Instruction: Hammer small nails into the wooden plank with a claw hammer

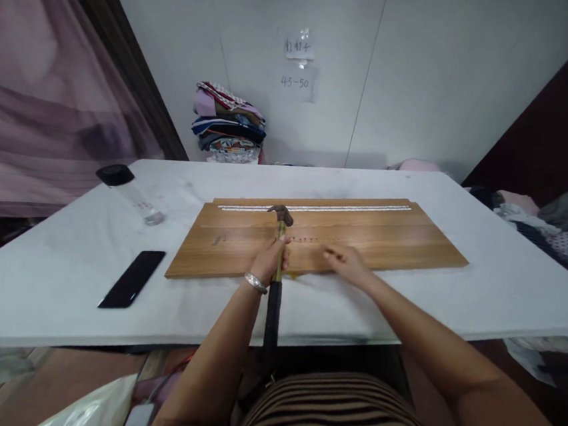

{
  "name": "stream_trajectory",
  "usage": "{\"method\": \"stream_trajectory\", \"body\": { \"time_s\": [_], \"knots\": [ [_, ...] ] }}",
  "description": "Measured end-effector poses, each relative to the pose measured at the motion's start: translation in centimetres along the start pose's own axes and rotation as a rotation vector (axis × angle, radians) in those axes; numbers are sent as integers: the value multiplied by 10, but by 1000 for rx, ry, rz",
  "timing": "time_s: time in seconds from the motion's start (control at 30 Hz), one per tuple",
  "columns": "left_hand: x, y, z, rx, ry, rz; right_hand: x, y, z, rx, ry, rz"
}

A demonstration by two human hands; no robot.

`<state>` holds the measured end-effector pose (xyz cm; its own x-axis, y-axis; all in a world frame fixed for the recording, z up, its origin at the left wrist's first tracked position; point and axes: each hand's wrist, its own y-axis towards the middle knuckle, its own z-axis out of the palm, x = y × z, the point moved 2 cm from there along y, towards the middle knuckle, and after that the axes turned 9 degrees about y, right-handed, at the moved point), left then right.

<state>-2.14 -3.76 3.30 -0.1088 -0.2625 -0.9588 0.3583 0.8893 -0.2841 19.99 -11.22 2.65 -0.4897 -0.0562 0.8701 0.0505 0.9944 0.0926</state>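
Table point(482, 286): white, wooden board point(362, 237) crosswise, long axis left-right
Left hand point(269, 260): clenched high on hammer point(273, 309) handle
Hammer: axis runs toward the person, head over the board, grip past near table edge
Right hand point(348, 263): on board just right of hammer; pinch too small to tell
Nail row point(304, 240): between hammer head and right hand
Left side: phone point(133, 279), bottle point(132, 193), well apart

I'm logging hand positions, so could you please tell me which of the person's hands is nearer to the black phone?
Left. The left hand grips the hammer to the right of the phone; the right hand rests farther right on the board.
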Motion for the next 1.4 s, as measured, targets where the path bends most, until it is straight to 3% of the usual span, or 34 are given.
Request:
{"method": "stream_trajectory", "body": {
  "time_s": [0.13, 0.23, 0.33, 0.5, 1.4],
  "knots": [
    [-6, -3, 0, 71, -21, -2, -41, 35, -76, -248, -407, 171],
    [-4, -2, 8, 136, -38, -19, -71, 43, -103, -269, -603, 366],
    [1, 3, 18, 180, -56, -69, -97, 38, -104, -239, -726, 485],
    [7, 10, 30, 241, -90, -156, -115, 33, -99, -215, -797, 462],
    [11, 29, 49, 218, -26, -270, -108, 34, -98, -253, -778, 410]
  ]
}}
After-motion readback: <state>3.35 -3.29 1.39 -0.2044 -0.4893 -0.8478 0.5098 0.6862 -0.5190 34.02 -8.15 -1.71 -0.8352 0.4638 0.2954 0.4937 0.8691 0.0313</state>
